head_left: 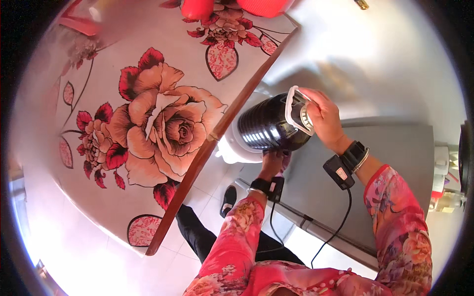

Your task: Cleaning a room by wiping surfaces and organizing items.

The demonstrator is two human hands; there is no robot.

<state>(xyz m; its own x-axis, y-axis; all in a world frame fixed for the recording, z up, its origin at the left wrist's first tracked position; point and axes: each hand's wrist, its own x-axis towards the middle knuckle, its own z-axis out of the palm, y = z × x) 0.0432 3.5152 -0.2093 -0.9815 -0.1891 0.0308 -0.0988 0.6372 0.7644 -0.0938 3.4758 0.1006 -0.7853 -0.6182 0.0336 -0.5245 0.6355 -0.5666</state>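
A black, shiny ribbed plastic jug [269, 126] lies tilted in front of me, its neck end toward the right. It has a white ridged cap [305, 119] and a white carrying handle [290, 111]. My right hand [323, 116] is closed at the neck end, fingers over the handle and beside the cap; whether it grips one or both is partly hidden. My left hand [272, 164] holds the jug's near side from below, its fingers mostly hidden. Beyond the jug's base is a white rounded container [237, 149], partly covered by the jug.
A table with a rose-printed white cover [106, 54] and brown edge [190, 182] stands left, bearing red objects [197, 9]. A grey flat surface [390, 143] lies under my right arm. Black cables [348, 212] hang from my wrist devices. Small containers [441, 167] stand far right.
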